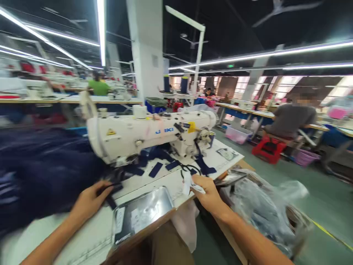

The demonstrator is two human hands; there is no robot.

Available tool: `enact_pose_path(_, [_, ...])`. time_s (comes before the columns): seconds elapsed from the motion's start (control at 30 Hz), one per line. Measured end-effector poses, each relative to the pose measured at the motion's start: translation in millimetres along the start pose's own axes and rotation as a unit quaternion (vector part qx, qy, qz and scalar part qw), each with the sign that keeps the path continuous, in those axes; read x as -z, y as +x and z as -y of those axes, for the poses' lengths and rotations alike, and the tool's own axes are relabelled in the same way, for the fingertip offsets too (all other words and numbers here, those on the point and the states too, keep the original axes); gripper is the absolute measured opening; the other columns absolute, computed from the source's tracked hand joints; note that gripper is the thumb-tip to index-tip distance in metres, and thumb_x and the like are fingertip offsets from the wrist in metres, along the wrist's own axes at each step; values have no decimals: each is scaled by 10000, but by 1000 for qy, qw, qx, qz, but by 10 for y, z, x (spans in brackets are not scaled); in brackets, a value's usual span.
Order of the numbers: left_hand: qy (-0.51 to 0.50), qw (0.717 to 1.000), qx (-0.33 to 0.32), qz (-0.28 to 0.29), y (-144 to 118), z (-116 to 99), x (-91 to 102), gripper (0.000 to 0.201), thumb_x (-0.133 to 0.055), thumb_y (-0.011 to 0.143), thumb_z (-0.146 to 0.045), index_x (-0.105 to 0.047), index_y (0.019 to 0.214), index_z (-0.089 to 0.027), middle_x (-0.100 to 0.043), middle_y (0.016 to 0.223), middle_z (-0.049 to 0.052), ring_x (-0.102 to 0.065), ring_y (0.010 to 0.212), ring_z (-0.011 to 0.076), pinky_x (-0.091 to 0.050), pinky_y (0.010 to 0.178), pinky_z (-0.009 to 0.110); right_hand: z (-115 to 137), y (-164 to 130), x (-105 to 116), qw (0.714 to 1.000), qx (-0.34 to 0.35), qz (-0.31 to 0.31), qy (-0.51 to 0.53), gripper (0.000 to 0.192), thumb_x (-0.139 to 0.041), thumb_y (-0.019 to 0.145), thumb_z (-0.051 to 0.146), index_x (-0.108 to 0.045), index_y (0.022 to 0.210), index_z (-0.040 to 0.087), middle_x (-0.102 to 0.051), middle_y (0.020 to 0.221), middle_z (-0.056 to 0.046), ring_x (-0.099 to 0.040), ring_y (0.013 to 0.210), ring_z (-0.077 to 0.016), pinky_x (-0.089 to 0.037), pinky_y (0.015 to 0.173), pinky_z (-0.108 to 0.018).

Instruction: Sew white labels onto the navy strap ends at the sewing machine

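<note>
Risk: left hand [91, 200] pinching navy fabric [41, 173] near the machine [149, 134], right hand [209, 193] gripping white label [189, 184], so blurred head motion could misplace it.

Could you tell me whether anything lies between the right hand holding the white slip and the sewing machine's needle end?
Yes. The right hand pinches a white slip at the table's front edge. Between it and the needle end of the sewing machine lie black scissors and several dark blue strips on the table.
</note>
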State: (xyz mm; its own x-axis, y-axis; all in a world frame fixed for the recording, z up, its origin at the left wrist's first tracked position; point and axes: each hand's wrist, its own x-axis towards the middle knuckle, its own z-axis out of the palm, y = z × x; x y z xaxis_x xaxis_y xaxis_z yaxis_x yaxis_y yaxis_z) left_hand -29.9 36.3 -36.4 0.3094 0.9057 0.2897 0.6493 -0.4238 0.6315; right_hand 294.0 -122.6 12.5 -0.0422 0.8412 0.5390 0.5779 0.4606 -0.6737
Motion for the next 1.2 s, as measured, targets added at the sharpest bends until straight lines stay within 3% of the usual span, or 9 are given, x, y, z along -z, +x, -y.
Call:
enact_pose_path(0.07, [-10,1000,4,-17,-12,-169,22,225,-519,690,-386,-581,731,-174,-627,718,-45,-555,717,172,-418,702,263,73,195,-338,983,95,89,-132,226,-372,776,88,-573,703,164,-559,657,-39,-512,622,-142,-386,579,-243])
enact_pose_path(0.17, [-16,1000,21,-13,-15,-255,-14,243,-459,682,-375,-573,705,-161,-600,644,-5,-529,607,156,-398,582,240,98,337,-740,912,155,215,-314,268,-386,695,-17,-579,789,142,-567,714,-58,-515,610,-154,-367,569,-261])
enact_pose_path(0.33, [-29,999,40,-1,-85,-202,-53,224,-445,699,-357,-571,708,-172,-565,613,-22,-475,538,128,-359,543,230,128,379,-806,836,147,340,-405,425,-453,679,8,-510,1069,165,-583,872,-62,-550,595,-148,-351,512,-243])
enact_pose_path(0.47, [-17,999,41,10,-85,-191,-53,210,-446,708,-349,-572,711,-181,-534,586,-38,-418,503,112,-317,516,223,159,458,-583,854,123,352,-362,481,-472,744,88,-419,1199,233,-564,999,-53,-581,702,-156,-373,556,-238])
enact_pose_path(0.7, [-37,998,48,16,-81,-208,-55,207,-464,697,-351,-567,694,-171,-533,591,-36,-431,524,112,-323,523,220,174,655,-660,908,41,337,-246,114,-505,796,160,-602,851,183,-573,810,-11,-530,635,-109,-357,579,-220])
enact_pose_path(0.87, [-31,999,31,9,-109,-225,-38,203,-468,716,-327,-598,731,-172,-580,625,-25,-491,574,132,-354,565,232,221,684,-848,882,66,417,-208,225,-554,772,159,-580,992,199,-543,880,-12,-522,703,-112,-374,640,-222])
enact_pose_path(1.0, [-46,999,12,4,-135,-258,-32,191,-473,726,-280,-627,772,-176,-634,720,-10,-539,650,150,-383,636,246,136,667,-956,870,118,424,-221,127,-516,782,137,-615,846,183,-529,830,-16,-502,697,-120,-365,624,-231])
enact_pose_path(1.1, [-60,998,12,2,-152,-283,-23,178,-478,723,-275,-621,740,-169,-620,687,-13,-524,623,143,-378,618,244,74,657,-947,904,104,394,-127,139,-482,797,137,-608,747,167,-521,743,-5,-481,649,-103,-364,608,-217])
enact_pose_path(1.2, [-78,997,24,-15,-168,-306,2,167,-506,699,-304,-595,682,-164,-576,634,-22,-490,593,133,-358,583,236,69,666,-858,939,11,345,-4,127,-505,781,186,-583,685,158,-510,676,10,-452,590,-89,-360,566,-207])
